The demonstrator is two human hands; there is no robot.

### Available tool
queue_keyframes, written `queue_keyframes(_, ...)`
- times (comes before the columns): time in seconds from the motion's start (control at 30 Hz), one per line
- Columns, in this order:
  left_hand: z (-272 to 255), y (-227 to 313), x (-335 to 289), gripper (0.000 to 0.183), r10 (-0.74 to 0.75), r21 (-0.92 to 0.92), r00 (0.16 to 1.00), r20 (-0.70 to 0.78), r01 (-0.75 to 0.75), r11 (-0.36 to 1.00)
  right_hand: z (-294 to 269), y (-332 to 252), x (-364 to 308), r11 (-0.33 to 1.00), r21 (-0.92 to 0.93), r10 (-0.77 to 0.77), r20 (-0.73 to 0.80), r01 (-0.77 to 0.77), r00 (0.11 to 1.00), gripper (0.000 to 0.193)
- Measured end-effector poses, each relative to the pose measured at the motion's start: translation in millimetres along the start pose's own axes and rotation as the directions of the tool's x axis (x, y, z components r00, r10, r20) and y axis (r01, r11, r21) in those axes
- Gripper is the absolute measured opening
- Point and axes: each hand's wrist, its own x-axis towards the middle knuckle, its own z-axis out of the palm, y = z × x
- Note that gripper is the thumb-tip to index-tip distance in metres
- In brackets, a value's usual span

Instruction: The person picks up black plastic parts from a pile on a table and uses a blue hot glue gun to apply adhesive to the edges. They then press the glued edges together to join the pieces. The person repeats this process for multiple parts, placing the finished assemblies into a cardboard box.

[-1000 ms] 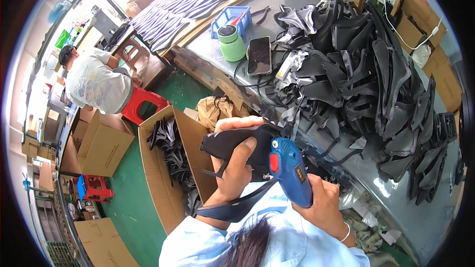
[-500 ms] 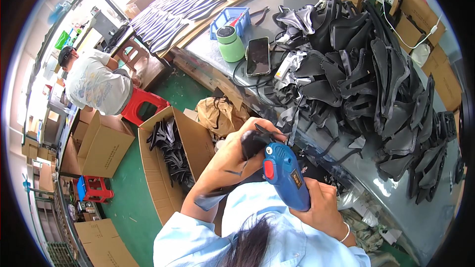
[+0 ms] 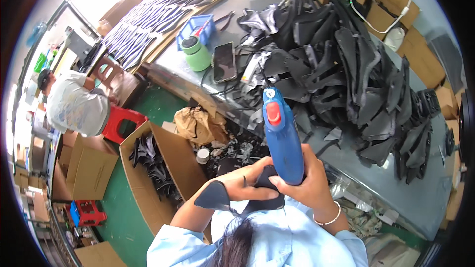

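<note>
My right hand (image 3: 312,180) grips the lower end of a blue handheld power cutter (image 3: 284,143), which looks like electric scissors. It has a red button and a thin dark tip pointing away from me, over the table edge. My left hand (image 3: 247,180), close beside it at my chest, is closed on a black molded foam piece (image 3: 213,196). One rounded flap of that piece lies over my left wrist, and another part sits under my fingers. The fingers partly hide its full shape. A large heap of similar black pieces (image 3: 341,64) covers the table ahead.
On the grey table (image 3: 396,188) stand a green bottle (image 3: 195,54), a phone (image 3: 224,63) and a blue basket (image 3: 203,25). A cardboard box (image 3: 180,155) of black pieces is at left, near a brown paper bag (image 3: 200,126). A person (image 3: 76,101) sits farther left.
The cutter has swung upright, its tip now away from my left hand. My left hand has dropped toward my chest with the black piece. The view has shifted, moving the surroundings left.
</note>
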Motion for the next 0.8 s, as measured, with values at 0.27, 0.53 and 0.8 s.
queue_keyframes(0.27,38.0,-48.7,15.9,0.077,0.257,-0.367,0.857,-0.447,-0.438,0.821,-5.2,-0.5,15.0,0.938,0.342,0.174,-0.342,-0.050,0.923,0.041)
queue_keyframes(0.53,27.6,-11.3,24.9,0.034,0.174,-0.242,0.406,-0.897,-0.782,0.575,0.4,24.4,-18.3,0.959,-0.282,-0.086,-0.170,0.035,0.982,0.055)
queue_keyframes(0.8,18.3,-11.8,15.7,0.035,0.324,0.057,0.129,-0.937,-0.860,0.507,14.3,16.7,-34.1,0.951,-0.296,-0.073,0.068,0.091,0.995,0.057)
